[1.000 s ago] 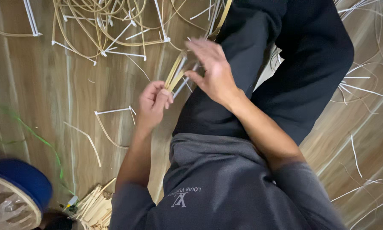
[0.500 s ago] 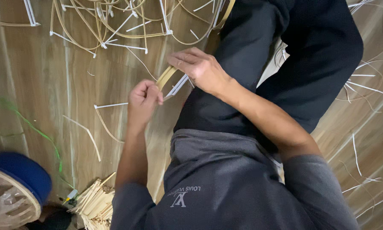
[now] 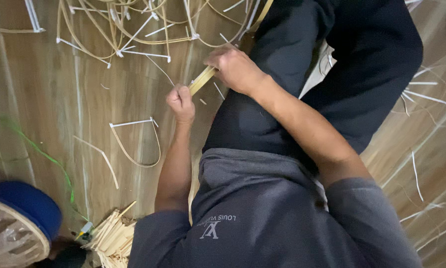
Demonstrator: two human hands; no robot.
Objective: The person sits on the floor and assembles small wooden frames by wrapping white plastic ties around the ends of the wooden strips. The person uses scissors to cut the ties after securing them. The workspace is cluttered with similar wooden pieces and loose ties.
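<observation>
Two hands are working one pale bamboo strip [image 3: 202, 80] just above centre frame, over the person's dark trouser leg [image 3: 262, 99]. The left hand [image 3: 181, 101] is gripping the strip's lower end in a closed fist, fingers curled tight round it. The right hand [image 3: 235, 67] is covering the upper end, fingers bent down over it; whether they are pinching it cannot be told.

Judging progress: a bundle of short cut sticks [image 3: 111, 237] is lying at lower left, suggesting some pieces are already finished. A tangle of long loose strips [image 3: 133, 30] is spreading across the upper left of the wooden floor [image 3: 49, 99], which suggests plenty of stock is waiting. Thin shavings are lying scattered at right. A woven basket with a blue rim [image 3: 12, 228] is sitting in the lower left corner; its contents are not showing.
</observation>
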